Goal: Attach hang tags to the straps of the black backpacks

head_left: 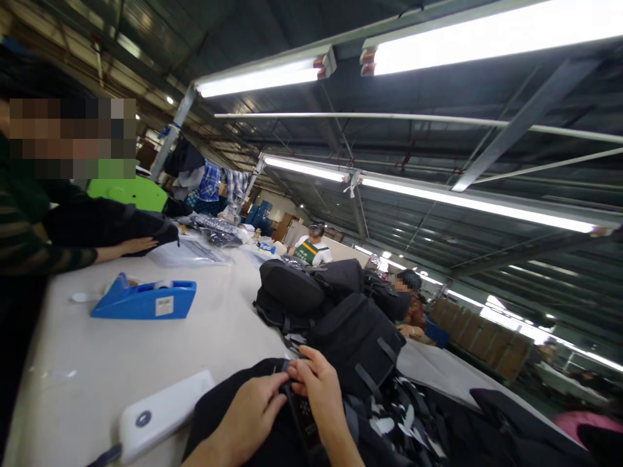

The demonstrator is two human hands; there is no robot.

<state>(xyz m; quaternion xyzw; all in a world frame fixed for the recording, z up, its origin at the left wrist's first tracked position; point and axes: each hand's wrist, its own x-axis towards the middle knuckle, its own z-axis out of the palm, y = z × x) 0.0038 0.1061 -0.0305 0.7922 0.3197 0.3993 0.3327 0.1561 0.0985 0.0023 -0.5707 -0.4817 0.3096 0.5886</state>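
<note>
My left hand (253, 412) and my right hand (321, 386) meet at the upper end of a black hang tag (305, 421) with a white printed mark. Both hands are closed in a pinch there; the small part between the fingertips is mostly hidden. Beneath them lies a black fabric bag (214, 408), close to me on the table. Just beyond my right hand a black backpack (357, 340) with grey straps leans against more black bags (292, 288).
A white device (165, 415) with a cable and a blue tape dispenser (146, 299) stand on the pale table (233, 331). White tags (403, 418) lie heaped at right. At left, a co-worker's hand (131, 246) rests on black fabric by plastic bags (189, 253). Other people work farther back.
</note>
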